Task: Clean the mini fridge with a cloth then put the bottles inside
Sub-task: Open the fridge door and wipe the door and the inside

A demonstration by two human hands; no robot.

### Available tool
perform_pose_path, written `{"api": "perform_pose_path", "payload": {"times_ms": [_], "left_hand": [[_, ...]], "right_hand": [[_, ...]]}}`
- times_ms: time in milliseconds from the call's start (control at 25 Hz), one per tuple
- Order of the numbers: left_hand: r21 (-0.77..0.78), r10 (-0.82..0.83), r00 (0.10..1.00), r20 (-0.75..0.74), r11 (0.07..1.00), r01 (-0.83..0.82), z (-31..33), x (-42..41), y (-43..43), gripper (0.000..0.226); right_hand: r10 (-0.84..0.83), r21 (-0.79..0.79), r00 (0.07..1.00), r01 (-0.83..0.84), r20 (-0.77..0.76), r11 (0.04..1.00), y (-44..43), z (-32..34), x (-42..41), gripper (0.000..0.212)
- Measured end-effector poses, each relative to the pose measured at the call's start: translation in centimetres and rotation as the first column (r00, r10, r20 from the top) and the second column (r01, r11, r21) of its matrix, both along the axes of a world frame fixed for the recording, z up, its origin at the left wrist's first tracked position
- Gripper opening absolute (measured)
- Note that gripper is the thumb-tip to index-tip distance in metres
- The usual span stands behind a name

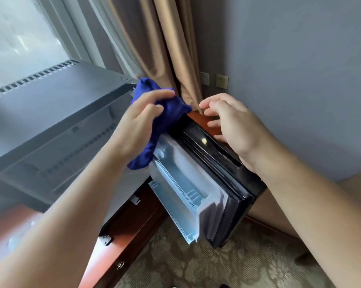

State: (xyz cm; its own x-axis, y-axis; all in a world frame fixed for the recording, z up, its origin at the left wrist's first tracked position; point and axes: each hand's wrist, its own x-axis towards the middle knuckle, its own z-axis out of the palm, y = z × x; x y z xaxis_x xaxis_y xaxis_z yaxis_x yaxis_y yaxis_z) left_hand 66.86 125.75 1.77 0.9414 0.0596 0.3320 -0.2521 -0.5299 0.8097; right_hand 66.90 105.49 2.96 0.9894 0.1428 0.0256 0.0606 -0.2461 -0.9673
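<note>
Nearest you, your left hand (140, 123) grips the cloth (167, 119), and your right hand (235, 125) rests open on the fridge door (185, 183); without a firm hold, wiping can push the door away.

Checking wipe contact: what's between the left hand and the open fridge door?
In the head view, the blue cloth, held by the left hand, lies between that hand and the top of the fridge door.

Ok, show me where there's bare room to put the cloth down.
Bare: fridge top, between the vent slots and its front edge; carpet below the open door. Crowded: the door's top edge, with left hand, right hand and cloth.
</note>
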Motion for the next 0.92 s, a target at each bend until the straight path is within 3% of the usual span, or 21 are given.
{"api": "perform_pose_path", "payload": {"times_ms": [40, 120, 200, 320, 440, 600, 680, 840, 920], "left_hand": [[0.129, -0.048, 0.998, 0.05, 0.991, 0.041, -0.9, 0.2, 0.1, 0.037], [0.326, -0.038, 0.98, 0.195, 0.945, -0.028, -2.1, 0.9, 1.1, 0.035], [0.413, 0.04, 0.971, 0.236, 0.9, -0.137, -2.7, 2.1, 2.5, 0.044], [0.357, 0.009, 0.98, 0.197, 0.931, -0.081, -4.2, 3.1, 3.0, 0.057], [0.269, -0.084, 0.964, 0.254, 0.963, 0.013, -4.6, 2.2, 2.3, 0.048], [0.288, -0.304, 0.884, 0.354, 0.935, 0.206, -4.7, -2.0, -2.2, 0.037], [0.304, -0.387, 0.843, 0.375, 0.91, 0.282, -4.7, -5.1, -5.5, 0.036], [0.281, -0.401, 0.845, 0.354, 0.907, 0.312, -4.5, -6.8, -6.9, 0.04], [0.245, -0.325, 0.883, 0.338, 0.937, 0.25, -4.4, -4.5, -4.2, 0.041]], "right_hand": [[-0.032, -0.014, 0.999, 0.032, -0.012, 0.999, 0.0, 0.0, 0.0, 0.031], [-0.101, -0.053, 0.995, 0.101, 0.011, 0.993, -0.1, 0.0, -0.2, 0.031], [-0.145, -0.078, 0.988, 0.149, 0.058, 0.986, -0.2, 0.1, -0.9, 0.028], [-0.193, -0.156, 0.976, 0.207, 0.101, 0.966, -0.8, -0.2, -2.4, 0.03], [-0.363, -0.286, 0.92, 0.392, 0.15, 0.874, -1.3, -0.6, -3.5, 0.033], [-0.47, -0.121, 0.883, 0.469, 0.022, 0.875, -1.2, -0.1, -3.7, 0.035], [-0.481, -0.12, 0.877, 0.478, 0.008, 0.87, -1.2, 0.3, -4.1, 0.036], [-0.538, -0.156, 0.843, 0.532, -0.002, 0.833, -1.0, 0.4, -4.7, 0.041], [-0.536, -0.199, 0.843, 0.532, 0.041, 0.823, -0.7, 0.1, -4.6, 0.041]]}}
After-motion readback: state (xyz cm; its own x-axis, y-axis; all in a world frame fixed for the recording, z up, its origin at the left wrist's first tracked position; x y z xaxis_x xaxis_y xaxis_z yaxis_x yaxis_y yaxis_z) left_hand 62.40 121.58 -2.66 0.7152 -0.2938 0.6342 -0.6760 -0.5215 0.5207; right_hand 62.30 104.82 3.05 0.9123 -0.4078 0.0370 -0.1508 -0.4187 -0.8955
